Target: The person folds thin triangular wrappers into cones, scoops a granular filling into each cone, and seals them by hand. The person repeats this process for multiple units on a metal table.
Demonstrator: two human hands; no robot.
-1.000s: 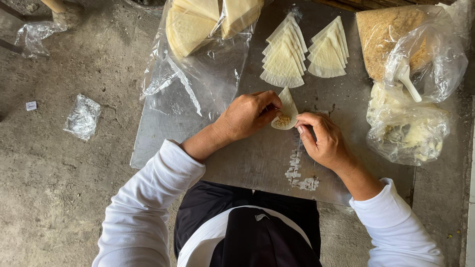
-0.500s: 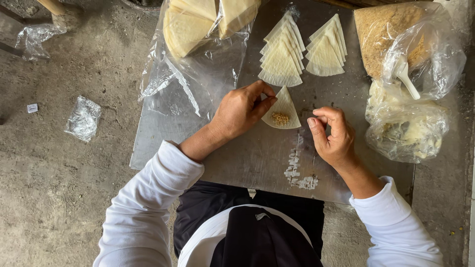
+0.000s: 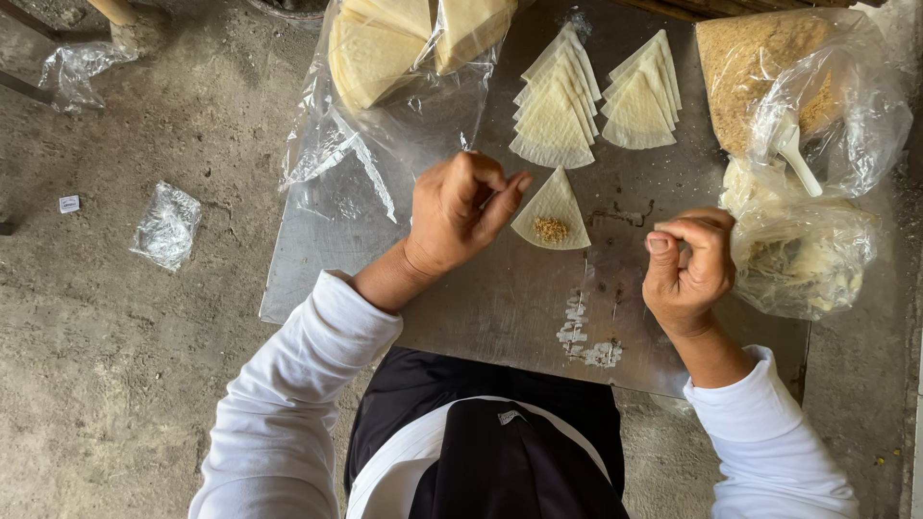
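Loosely curled, the left hand [image 3: 461,211] presses its fingertips against the edge of a triangular wrapper [image 3: 552,211], pinning it flat on the metal bench [image 3: 500,298], a pinch of crumbly filling [image 3: 550,229] at its middle. Off to the side, the right hand [image 3: 687,274] is clenched, apparently empty, beside the filling bags [image 3: 808,259]. Folded wrappers [image 3: 596,96] lie fanned beyond.

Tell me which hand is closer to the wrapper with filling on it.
Left. The left hand sits just beside the wrapper, fingertips at its left edge. The right hand is curled farther off to the wrapper's right, clearly apart.
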